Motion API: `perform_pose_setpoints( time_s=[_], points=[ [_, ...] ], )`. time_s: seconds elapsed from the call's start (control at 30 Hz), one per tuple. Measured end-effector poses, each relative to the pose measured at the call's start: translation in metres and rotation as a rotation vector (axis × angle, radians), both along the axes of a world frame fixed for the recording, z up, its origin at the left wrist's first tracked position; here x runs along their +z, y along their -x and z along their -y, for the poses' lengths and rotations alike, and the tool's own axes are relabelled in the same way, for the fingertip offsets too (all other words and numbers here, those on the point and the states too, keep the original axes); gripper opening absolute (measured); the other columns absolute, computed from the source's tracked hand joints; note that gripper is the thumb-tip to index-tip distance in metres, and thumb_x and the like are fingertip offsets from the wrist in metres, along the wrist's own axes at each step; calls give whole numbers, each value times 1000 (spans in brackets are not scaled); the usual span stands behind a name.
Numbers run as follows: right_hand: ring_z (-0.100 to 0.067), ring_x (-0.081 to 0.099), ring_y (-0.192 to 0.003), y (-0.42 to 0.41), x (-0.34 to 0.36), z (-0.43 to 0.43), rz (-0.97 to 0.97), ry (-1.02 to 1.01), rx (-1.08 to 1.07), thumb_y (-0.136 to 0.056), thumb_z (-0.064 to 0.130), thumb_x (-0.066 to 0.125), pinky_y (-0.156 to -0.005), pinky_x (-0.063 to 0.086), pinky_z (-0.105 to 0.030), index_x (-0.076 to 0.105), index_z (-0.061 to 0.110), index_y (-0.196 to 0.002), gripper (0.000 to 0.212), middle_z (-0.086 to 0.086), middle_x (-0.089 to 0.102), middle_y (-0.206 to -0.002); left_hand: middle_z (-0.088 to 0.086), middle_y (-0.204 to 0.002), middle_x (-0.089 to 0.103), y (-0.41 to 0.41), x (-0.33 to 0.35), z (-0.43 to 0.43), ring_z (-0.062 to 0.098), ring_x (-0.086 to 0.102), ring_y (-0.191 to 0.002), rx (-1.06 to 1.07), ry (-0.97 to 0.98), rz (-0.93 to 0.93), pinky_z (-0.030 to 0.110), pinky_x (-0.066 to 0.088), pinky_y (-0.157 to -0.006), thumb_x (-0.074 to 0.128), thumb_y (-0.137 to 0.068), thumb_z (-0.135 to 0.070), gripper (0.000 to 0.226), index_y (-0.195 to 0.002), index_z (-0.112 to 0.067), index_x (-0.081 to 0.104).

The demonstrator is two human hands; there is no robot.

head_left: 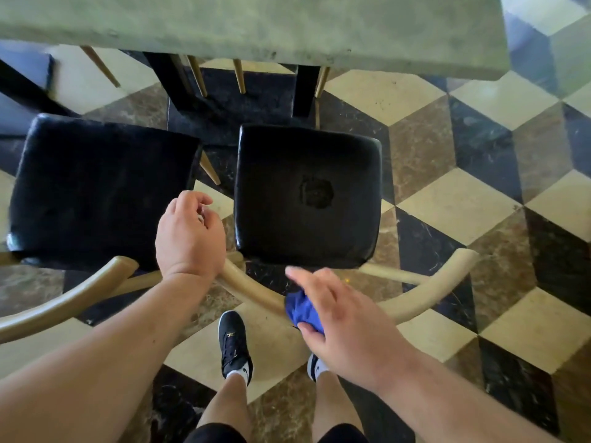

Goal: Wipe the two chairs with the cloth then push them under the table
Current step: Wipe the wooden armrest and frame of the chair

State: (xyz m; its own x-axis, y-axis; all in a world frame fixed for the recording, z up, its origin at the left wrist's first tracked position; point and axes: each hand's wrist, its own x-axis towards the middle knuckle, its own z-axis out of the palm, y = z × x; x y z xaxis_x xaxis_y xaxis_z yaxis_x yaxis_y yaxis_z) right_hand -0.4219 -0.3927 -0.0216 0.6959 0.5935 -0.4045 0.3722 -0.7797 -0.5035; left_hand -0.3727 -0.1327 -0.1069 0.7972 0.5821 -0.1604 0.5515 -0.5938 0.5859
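Two chairs with black padded seats and curved tan wooden backrests stand side by side in front of the table. The left chair (pixel 102 193) is angled a little; the right chair (pixel 307 199) has a worn patch in the middle of its seat. My right hand (pixel 339 318) presses a crumpled blue cloth (pixel 300 310) against the right chair's backrest rail. My left hand (pixel 190 235) hovers in the gap between the two seats, fingers loosely curled, holding nothing.
A grey-green table (pixel 256 30) with black legs spans the top, both chairs standing out from under it. Tan legs of other chairs show beneath it. The floor is patterned in cream, brown and black tiles. My feet (pixel 235 343) stand just behind the backrests.
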Motion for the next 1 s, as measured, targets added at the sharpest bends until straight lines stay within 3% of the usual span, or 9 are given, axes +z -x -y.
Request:
perform_pose_setpoints(
  time_s=[0.07,0.2,0.33,0.4,0.6,0.7,0.8,0.9,1.0],
  points=[
    [-13,62,-94,-10,-9,-3,-40,17,-127,-93,47,70,-74,57,-27,25,31,-162,84,10,43,-123,-14,-110,56,0,0,0,18,57,-99,3,-9,1,37,42,-77,50,-104,-28,15,-113,-31,61],
    [-18,48,-101,-28,-25,-18,-90,163,-3,-91,64,58,-83,46,-32,68,22,-122,53,5,48,-103,-14,-109,56,-1,-2,-2,13,46,-106,-17,-36,17,35,40,-89,51,-101,-28,15,-110,-28,63],
    [-21,54,-94,-28,-25,-21,-281,96,-68,-90,65,65,-78,50,-40,56,23,-109,46,2,56,-100,-13,-105,57,2,-4,-2,12,43,-104,-50,-52,41,35,37,-90,52,-99,-28,13,-104,-27,63],
    [-18,59,-84,-22,-23,-21,-291,70,-76,-92,63,66,-70,53,-41,50,28,-113,44,6,60,-99,-13,-104,58,1,-4,-2,15,47,-103,-38,-46,42,36,39,-87,51,-98,-29,12,-103,-28,63],
    [-18,59,-91,23,-23,-19,299,81,14,-86,54,77,-82,55,-34,51,13,-150,80,5,64,-101,-15,-103,59,-2,-1,-3,19,54,-103,-9,-22,24,38,42,-81,50,-97,-32,12,-102,-33,61],
    [-18,54,-96,35,-24,-13,307,3,-6,-94,67,60,-93,52,-35,57,12,-148,77,4,58,-103,-14,-102,59,-1,-1,-2,20,54,-102,-4,-22,24,39,42,-81,50,-97,-32,12,-102,-32,61],
    [-16,53,-100,29,-21,-12,273,-95,-41,-100,59,55,-92,54,-35,57,15,-148,65,6,59,-108,-13,-101,59,0,1,-1,20,54,-100,-10,-32,34,38,41,-80,52,-97,-29,11,-102,-31,61],
    [-16,47,-105,18,-21,-14,295,23,11,-89,66,60,-96,47,-34,52,20,-149,76,6,51,-114,-12,-103,59,-1,3,0,20,54,-101,-5,-29,24,38,41,-80,53,-98,-28,11,-103,-29,62],
    [-25,54,-112,15,-31,-27,219,163,38,-89,57,69,-97,52,-41,54,23,-142,65,-1,58,-127,-8,-112,57,0,7,3,25,54,-111,-14,-36,12,42,44,-87,53,-98,-26,16,-112,-25,62]
  ],
)
